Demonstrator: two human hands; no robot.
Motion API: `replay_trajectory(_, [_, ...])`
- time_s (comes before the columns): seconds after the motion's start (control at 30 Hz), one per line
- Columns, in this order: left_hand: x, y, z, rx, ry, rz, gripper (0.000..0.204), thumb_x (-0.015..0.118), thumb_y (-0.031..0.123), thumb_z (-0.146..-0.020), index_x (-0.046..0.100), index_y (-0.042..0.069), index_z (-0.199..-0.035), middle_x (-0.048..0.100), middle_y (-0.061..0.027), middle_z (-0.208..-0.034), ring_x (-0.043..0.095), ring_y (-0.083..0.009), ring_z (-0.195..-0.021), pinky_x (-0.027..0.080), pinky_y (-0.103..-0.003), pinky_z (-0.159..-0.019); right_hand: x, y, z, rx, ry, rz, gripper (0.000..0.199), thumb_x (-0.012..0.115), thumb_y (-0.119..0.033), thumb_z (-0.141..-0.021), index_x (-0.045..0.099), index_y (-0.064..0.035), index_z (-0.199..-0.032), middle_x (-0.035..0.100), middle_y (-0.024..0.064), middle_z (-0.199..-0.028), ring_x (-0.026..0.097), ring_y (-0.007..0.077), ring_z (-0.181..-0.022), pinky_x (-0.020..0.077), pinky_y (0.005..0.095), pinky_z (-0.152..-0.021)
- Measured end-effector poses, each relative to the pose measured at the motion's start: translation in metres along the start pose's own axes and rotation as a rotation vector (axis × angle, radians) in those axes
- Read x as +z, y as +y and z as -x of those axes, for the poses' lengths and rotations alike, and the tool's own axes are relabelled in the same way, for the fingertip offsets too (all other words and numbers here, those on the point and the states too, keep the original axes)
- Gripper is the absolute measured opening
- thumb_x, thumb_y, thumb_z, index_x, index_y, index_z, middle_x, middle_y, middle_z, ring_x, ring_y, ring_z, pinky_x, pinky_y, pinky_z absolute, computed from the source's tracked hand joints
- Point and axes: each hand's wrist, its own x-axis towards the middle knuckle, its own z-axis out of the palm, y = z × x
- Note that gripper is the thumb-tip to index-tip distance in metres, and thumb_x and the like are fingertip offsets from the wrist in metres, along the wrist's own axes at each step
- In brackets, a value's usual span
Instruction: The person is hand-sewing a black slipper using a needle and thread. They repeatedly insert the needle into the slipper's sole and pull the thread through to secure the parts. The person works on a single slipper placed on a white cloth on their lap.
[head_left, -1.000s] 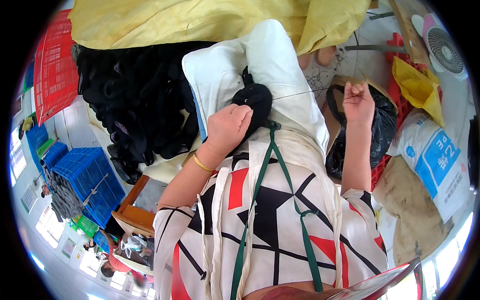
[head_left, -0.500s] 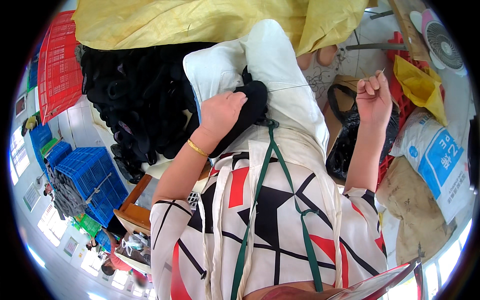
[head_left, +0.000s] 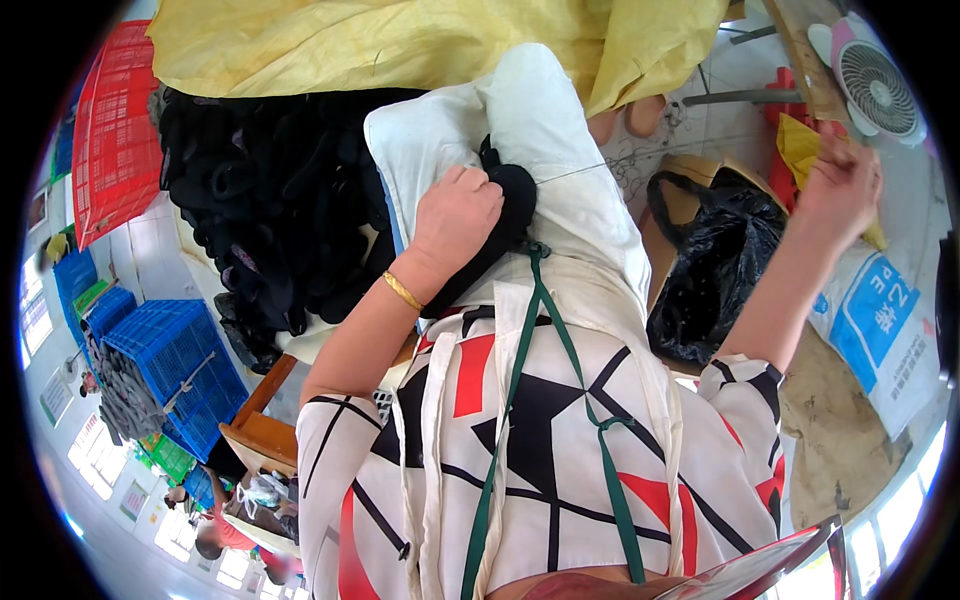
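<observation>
– Grip first: what does the left hand [head_left: 456, 215] hold?

– The black fabric piece [head_left: 517, 195], on the white-clad lap [head_left: 595, 215]

– And the right hand [head_left: 842, 190]?

– It has swung farther out, beyond the black bag [head_left: 715, 270]; blurred, so I can't tell whether it pinches anything

– Dark thread [head_left: 570, 175] runs from the piece toward it, so more length seems drawn through

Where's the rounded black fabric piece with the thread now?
Head view, upper middle: the rounded black fabric piece lies on the white cloth over the lap, gripped by the left hand, right of the heaped black fabric items.
</observation>
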Motion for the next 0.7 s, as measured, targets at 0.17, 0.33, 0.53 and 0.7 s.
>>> replay_trajectory(0.17, [0.009,-0.019,0.008,-0.384,-0.063,0.445,0.012,0.069,0.015,-0.083,0.069,0.003,-0.081,0.06,-0.0098,-0.079,0.06,-0.029,-0.073,0.049,-0.037,-0.066,0.049,0.079,0.096,0.316,-0.437,0.684,0.011,0.063,-0.009,-0.097,0.063,-0.0026,-0.106,0.066,0.0018,-0.096,0.064,0.0144,-0.082,0.0516,0.0279,-0.078])
replay_trajectory(0.33, [0.018,-0.036,0.013,-0.475,-0.123,0.619,0.013,0.071,0.014,-0.087,0.071,0.001,-0.089,0.06,-0.0076,-0.079,0.057,-0.0165,-0.072,0.046,-0.029,-0.067,0.077,0.125,0.163,-0.125,-1.253,1.097,0.008,0.066,-0.012,-0.087,0.064,-0.0059,-0.092,0.064,0.0107,-0.087,0.064,0.0328,-0.085,0.0529,0.0402,-0.073])
replay_trajectory(0.53, [0.022,-0.041,0.016,-0.604,-0.153,0.722,0.018,0.072,0.016,-0.086,0.071,-0.002,-0.088,0.065,-0.0091,-0.081,0.06,-0.0173,-0.072,0.048,-0.03,-0.069,0.093,0.138,0.183,-0.172,-1.333,1.207,0.015,0.066,-0.02,-0.087,0.06,-0.0076,-0.082,0.057,0.0096,-0.077,0.065,0.0304,-0.081,0.0516,0.0426,-0.066])
replay_trajectory(0.7, [0.027,-0.043,0.018,-0.789,-0.163,0.94,0.016,0.073,0.016,-0.087,0.073,0.0,-0.091,0.069,-0.0022,-0.084,0.057,-0.0093,-0.072,0.046,-0.024,-0.068,0.106,0.108,0.196,0.099,-1.4,1.304,0.034,0.069,-0.038,-0.086,0.063,-0.0042,-0.083,0.065,0.0129,-0.077,0.066,0.0351,-0.077,0.052,0.0468,-0.064])
